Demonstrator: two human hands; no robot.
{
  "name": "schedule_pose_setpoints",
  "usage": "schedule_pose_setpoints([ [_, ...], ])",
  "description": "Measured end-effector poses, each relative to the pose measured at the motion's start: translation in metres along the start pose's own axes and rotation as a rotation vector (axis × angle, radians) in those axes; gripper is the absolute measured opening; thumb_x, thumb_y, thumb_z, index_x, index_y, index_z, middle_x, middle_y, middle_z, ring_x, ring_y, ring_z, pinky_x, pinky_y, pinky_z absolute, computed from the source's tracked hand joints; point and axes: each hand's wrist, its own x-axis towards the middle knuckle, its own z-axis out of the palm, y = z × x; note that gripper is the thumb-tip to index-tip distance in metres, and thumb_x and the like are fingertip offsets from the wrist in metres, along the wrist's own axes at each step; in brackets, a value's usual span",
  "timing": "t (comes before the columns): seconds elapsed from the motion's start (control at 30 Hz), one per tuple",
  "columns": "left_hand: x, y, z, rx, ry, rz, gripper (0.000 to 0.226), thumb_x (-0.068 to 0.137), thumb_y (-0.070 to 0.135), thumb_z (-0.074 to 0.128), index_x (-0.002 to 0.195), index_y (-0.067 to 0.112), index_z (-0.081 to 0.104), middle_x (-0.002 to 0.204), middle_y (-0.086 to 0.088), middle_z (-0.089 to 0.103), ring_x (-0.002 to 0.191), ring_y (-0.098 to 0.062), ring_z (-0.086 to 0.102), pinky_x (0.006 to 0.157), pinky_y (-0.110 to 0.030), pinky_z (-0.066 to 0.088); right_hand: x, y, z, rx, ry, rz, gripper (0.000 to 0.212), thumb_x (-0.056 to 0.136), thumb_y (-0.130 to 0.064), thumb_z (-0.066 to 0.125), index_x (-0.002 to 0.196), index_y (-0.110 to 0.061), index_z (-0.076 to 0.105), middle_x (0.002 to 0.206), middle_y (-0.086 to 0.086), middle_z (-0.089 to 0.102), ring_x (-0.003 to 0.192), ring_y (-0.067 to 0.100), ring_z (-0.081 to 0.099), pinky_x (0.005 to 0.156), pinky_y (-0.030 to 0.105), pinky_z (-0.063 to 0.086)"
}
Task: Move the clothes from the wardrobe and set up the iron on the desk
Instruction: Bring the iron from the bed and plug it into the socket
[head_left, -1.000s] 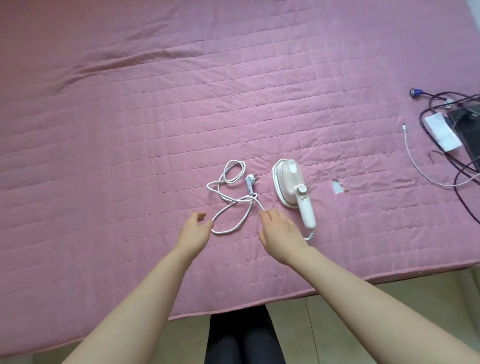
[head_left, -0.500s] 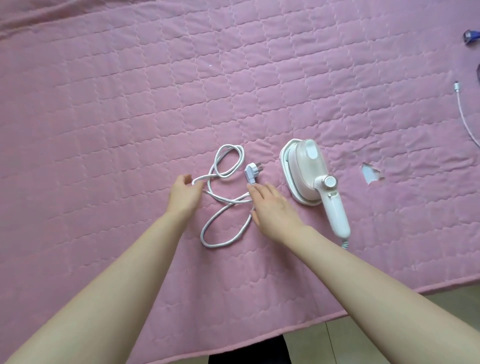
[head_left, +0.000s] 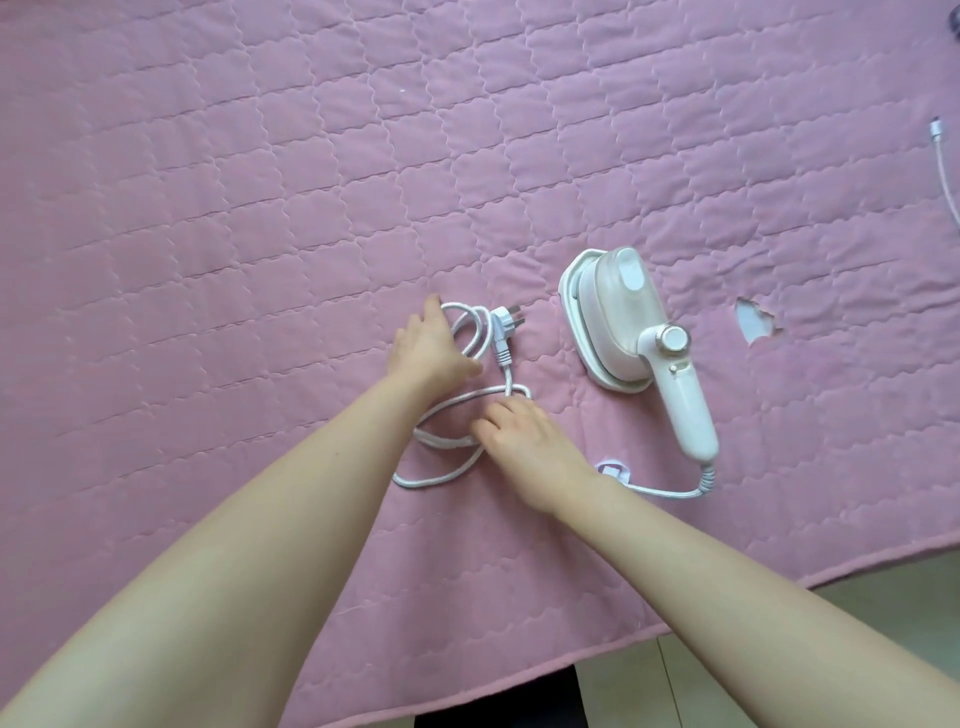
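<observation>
Spread across nearly the whole frame, a pink quilted cover (head_left: 260, 182) lies flat, its stitched edge running along the lower right where a strip of pale floor (head_left: 857, 613) shows.

Left of centre, the left hand (head_left: 428, 345) reaches in from the lower left and rests palm down on the upper loop of the white power cord (head_left: 441, 475); its fingers curve over the loop, though whether they actually close round it cannot be told from this angle. Just right of that hand the white plug (head_left: 503, 323) lies on the cover with its prongs pointing toward the upper right, touching the loop.

Near the middle of the frame, the right hand (head_left: 524, 441) comes in from the lower right and lies on the lower coils of the cord, fingers loosely extended and pressing on the strands, not wrapped round them. The cord passes under this wrist and runs right, past a small white tag, to the handle's tail.

Right of centre, the small pink-and-white handheld iron (head_left: 631, 332) lies on the cover, apart from both hands, its handle pointing toward the lower right.

Beside it on the right is a small tear (head_left: 753, 325) in the cover. At the far right edge, a thin white cable (head_left: 948, 176) trails down.
</observation>
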Motion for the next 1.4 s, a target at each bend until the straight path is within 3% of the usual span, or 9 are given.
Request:
schedule_pose_setpoints([
  [0.13, -0.026, -0.023, 0.012, -0.057, 0.045, 0.021, 0.061, 0.07, 0.017, 0.073, 0.119, 0.01, 0.037, 0.114, -0.015, 0.051, 0.107, -0.035, 0.05, 0.077, -0.035, 0.039, -0.011, -0.004, 0.006, 0.064, -0.025, 0.006, 0.038, 0.053, 0.008, 0.071, 0.086, -0.011, 0.064, 0.079, 0.006, 0.056, 0.074, 0.029, 0.056, 0.073, 0.035, 0.046],
  [0.3, -0.055, -0.053, 0.019, -0.206, 0.129, -0.121, 0.037, 0.07, 0.01, 0.066, 0.097, 0.012, 0.041, 0.104, -0.008, 0.057, 0.094, -0.03, 0.055, 0.069, -0.032, 0.038, -0.031, -0.007, 0.006, 0.108, -0.113, 0.04, 0.03, 0.076, 0.004, 0.056, 0.103, -0.01, 0.06, 0.097, 0.01, 0.054, 0.093, 0.031, 0.051, 0.065, 0.04, 0.042],
  [0.47, -0.081, -0.065, 0.025, -0.319, 0.071, -0.104, 0.03, 0.073, 0.011, 0.066, 0.09, 0.015, 0.042, 0.079, 0.006, 0.049, 0.076, -0.019, 0.049, 0.059, -0.027, 0.036, -0.044, -0.002, 0.019, 0.136, -0.068, 0.072, 0.022, 0.068, -0.002, 0.073, 0.08, -0.014, 0.06, 0.08, 0.004, 0.053, 0.076, 0.028, 0.054, 0.05, 0.034, 0.043],
  [0.6, -0.091, -0.061, 0.028, -0.377, 0.02, -0.063, 0.029, 0.075, 0.015, 0.066, 0.093, 0.017, 0.043, 0.083, 0.009, 0.056, 0.082, -0.017, 0.057, 0.067, -0.029, 0.044, -0.044, -0.004, 0.016, 0.209, 0.043, 0.09, 0.015, 0.071, -0.005, 0.074, 0.078, -0.01, 0.062, 0.083, 0.006, 0.055, 0.077, 0.028, 0.053, 0.049, 0.033, 0.043],
  [0.8, -0.094, -0.049, 0.037, -0.489, -0.153, -0.12, 0.05, 0.07, 0.036, 0.076, 0.104, 0.021, 0.043, 0.096, 0.0, 0.059, 0.091, -0.023, 0.059, 0.084, -0.042, 0.05, -0.045, 0.009, 0.011, 0.155, 0.132, 0.404, 0.037, 0.065, -0.026, 0.082, 0.095, -0.014, 0.064, 0.106, 0.006, 0.057, 0.095, 0.03, 0.053, 0.071, 0.039, 0.049],
  [0.93, -0.101, -0.034, 0.055, -0.242, -0.198, -0.072, 0.104, 0.048, 0.071, 0.077, 0.132, 0.03, 0.029, 0.121, -0.001, 0.042, 0.118, -0.023, 0.04, 0.101, -0.043, 0.039, -0.044, 0.013, 0.011, 0.165, 0.079, 0.511, 0.055, 0.068, -0.043, 0.078, 0.111, -0.015, 0.059, 0.107, 0.006, 0.056, 0.099, 0.03, 0.053, 0.077, 0.044, 0.05],
  [1.03, -0.109, -0.028, 0.07, 0.051, -0.13, -0.012, 0.12, 0.054, 0.055, 0.08, 0.146, 0.033, 0.006, 0.124, -0.003, 0.034, 0.12, -0.025, 0.033, 0.098, -0.039, 0.035, -0.043, 0.017, 0.01, 0.232, 0.028, 0.628, 0.071, 0.071, -0.052, 0.072, 0.126, -0.016, 0.047, 0.108, 0.004, 0.059, 0.103, 0.029, 0.054, 0.081, 0.043, 0.047],
  [1.17, -0.114, -0.03, 0.084, 0.209, 0.068, 0.072, 0.09, 0.071, 0.033, 0.067, 0.145, 0.02, 0.016, 0.113, -0.007, 0.042, 0.104, -0.031, 0.046, 0.087, -0.037, 0.04, -0.041, 0.027, 0.005, 0.365, -0.051, 0.675, 0.058, 0.078, -0.045, 0.071, 0.121, -0.014, 0.047, 0.103, 0.006, 0.065, 0.1, 0.03, 0.059, 0.077, 0.04, 0.047],
  [1.4, -0.104, -0.026, 0.076, -0.175, 0.109, -0.107, 0.04, 0.074, 0.01, 0.055, 0.107, 0.018, 0.036, 0.078, 0.001, 0.053, 0.077, -0.033, 0.055, 0.064, -0.036, 0.039, -0.046, 0.028, -0.016, 0.297, 0.035, 0.481, 0.031, 0.086, -0.017, 0.061, 0.116, -0.013, 0.056, 0.106, 0.004, 0.058, 0.105, 0.026, 0.049, 0.081, 0.037, 0.044],
])
